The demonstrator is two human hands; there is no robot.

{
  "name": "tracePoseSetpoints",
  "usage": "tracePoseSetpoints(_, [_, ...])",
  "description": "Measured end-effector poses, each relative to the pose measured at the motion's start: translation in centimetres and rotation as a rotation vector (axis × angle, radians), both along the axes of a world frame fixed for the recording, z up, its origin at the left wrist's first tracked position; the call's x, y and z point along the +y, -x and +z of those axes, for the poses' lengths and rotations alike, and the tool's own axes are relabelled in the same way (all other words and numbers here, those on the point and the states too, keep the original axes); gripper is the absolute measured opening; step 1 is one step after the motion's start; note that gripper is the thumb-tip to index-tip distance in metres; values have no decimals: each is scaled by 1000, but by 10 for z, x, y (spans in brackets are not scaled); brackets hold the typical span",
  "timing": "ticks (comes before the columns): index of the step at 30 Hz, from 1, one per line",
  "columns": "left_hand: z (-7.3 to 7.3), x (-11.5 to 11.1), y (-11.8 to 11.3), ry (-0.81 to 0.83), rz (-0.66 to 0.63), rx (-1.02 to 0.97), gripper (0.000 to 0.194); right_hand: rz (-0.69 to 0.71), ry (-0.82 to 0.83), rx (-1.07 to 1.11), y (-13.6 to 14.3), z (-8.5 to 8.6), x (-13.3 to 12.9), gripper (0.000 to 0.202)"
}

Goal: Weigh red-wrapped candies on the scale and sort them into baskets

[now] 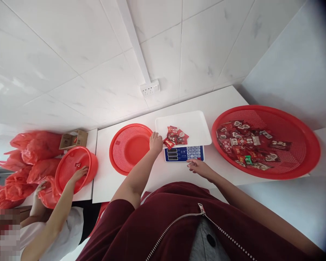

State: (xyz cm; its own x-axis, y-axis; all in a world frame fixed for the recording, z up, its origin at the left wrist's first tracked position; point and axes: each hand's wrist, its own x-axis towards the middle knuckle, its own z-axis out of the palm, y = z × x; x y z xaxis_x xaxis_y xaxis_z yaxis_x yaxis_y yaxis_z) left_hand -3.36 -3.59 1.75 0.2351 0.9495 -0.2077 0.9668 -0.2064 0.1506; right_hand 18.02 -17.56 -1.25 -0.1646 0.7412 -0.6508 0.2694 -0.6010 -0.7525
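Head view: glossy packets (176, 137) lie on a smooth rectangular tray (197, 127).

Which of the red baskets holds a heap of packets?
The rightmost basket, right of the scale: packets are piled in it, while the middle basket and the co-worker's tilted one show no heap.

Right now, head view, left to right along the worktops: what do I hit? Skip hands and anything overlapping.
Shiny red plastic bags → tilted round red plastic basket → shallow round red mesh basket → white rectangular tray → large round-edged red mesh basket with wrapped packets.
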Motion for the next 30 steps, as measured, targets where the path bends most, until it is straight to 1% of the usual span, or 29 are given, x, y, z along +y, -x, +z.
tracePoseSetpoints(3, [-2, -4, 4, -22, -18, 3, 24, 19, -20, 5, 7, 0, 3, 29])
tracePoseSetpoints(6, [-1, -9, 6, -66, -20, -44, 27, 30, -26, 11, 13, 0, 4, 28])
tracePoseSetpoints(7, [0, -12, 6, -85, -44, -67, 29, 30, -25, 10, 14, 0, 3, 29])
tracePoseSetpoints(9, [2, -18, 3, -101, -138, -99, 36, 28, -18, 7, 16, 1, 3, 29])
tracePoseSetpoints(11, [4, -24, -2, -69, -248, -91, 41, 24, -8, 5, 18, 1, 1, 30])
tracePoseSetpoints(13, [5, -28, -7, -11, -303, -56, 39, 20, 1, 6, 20, 3, -1, 30])
tracePoseSetpoints(15, [5, -30, -12, 29, -303, -31, 33, 18, 6, 14, 21, 4, -2, 30])
tracePoseSetpoints(18, [9, -31, -13, 48, -268, -47, 24, 13, 15, 19, 24, 5, -3, 30])
tracePoseSetpoints(20, [14, -33, -11, 48, -240, -80, 21, -3, 23, 28, 26, 6, -3, 30])
tracePoseSetpoints(22, [23, -39, -9, 27, -207, -114, 25, -27, 29, 67, 28, 9, 0, 30])
tracePoseSetpoints(23, [27, -43, -8, 35, -157, -176, 27, -45, 30, 104, 30, 12, 2, 31])
tracePoseSetpoints(24, [33, -47, -8, 73, -76, -287, 28, -68, 27, 150, 33, 16, 4, 33])
tracePoseSetpoints(25, [38, -53, -7, 146, 31, -451, 28, -95, 14, 204, 35, 21, 7, 36])
tracePoseSetpoints(27, [47, -63, -7, 387, 265, -882, 27, -146, -41, 328, 41, 32, 14, 42])
tracePoseSetpoints(28, [52, -68, -7, 520, 359, -1089, 26, -166, -78, 380, 43, 38, 17, 45])
tracePoseSetpoints(29, [56, -72, -8, 630, 420, -1250, 28, -180, -120, 412, 46, 43, 20, 47])
tracePoseSetpoints(30, [60, -75, -8, 708, 464, -1369, 30, -186, -163, 419, 48, 48, 23, 48])
